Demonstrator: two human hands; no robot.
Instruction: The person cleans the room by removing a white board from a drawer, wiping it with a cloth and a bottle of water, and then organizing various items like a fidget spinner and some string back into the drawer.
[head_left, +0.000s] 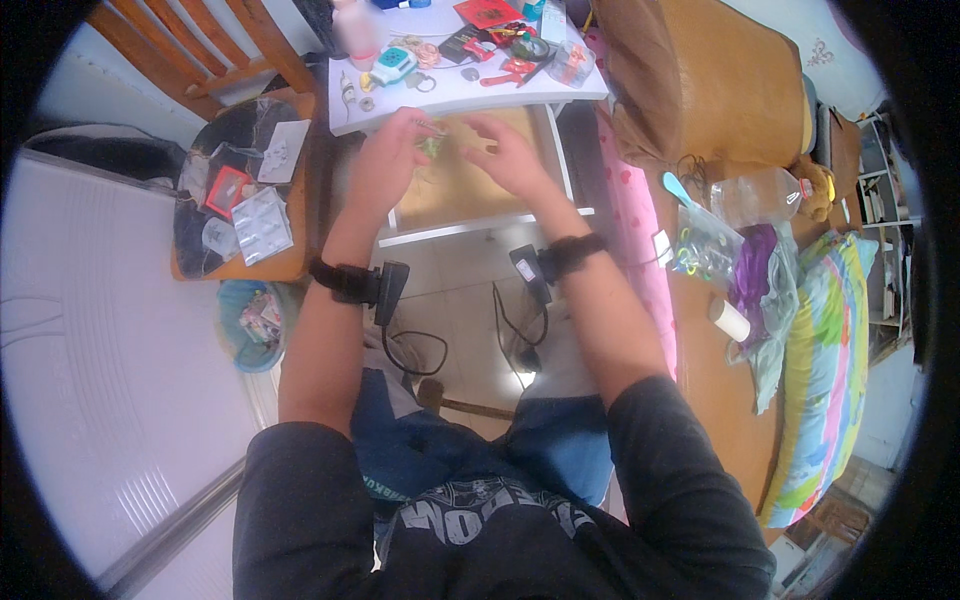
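Over the pulled-out drawer (480, 195) of a white table, my left hand (388, 161) has its fingers closed on a small green item (429, 145), too blurred to name. Something thin and dark shows at its fingertips. My right hand (506, 154) is beside it, fingers apart and curved, with nothing seen in it. On the tabletop just beyond lie a white and teal device (394, 66), a pink fabric rose (427, 55), a metal ring (425, 82), a red-handled tool (501, 79) and a clear round container (571, 63).
To the left stands a wooden chair (306, 255) bearing packets and a red frame (227, 192), above a blue waste bin (251, 367). A brown couch (705, 420) at the right holds a plastic bottle (754, 196), bags and a striped pillow (825, 375). Cables hang from both wrist straps.
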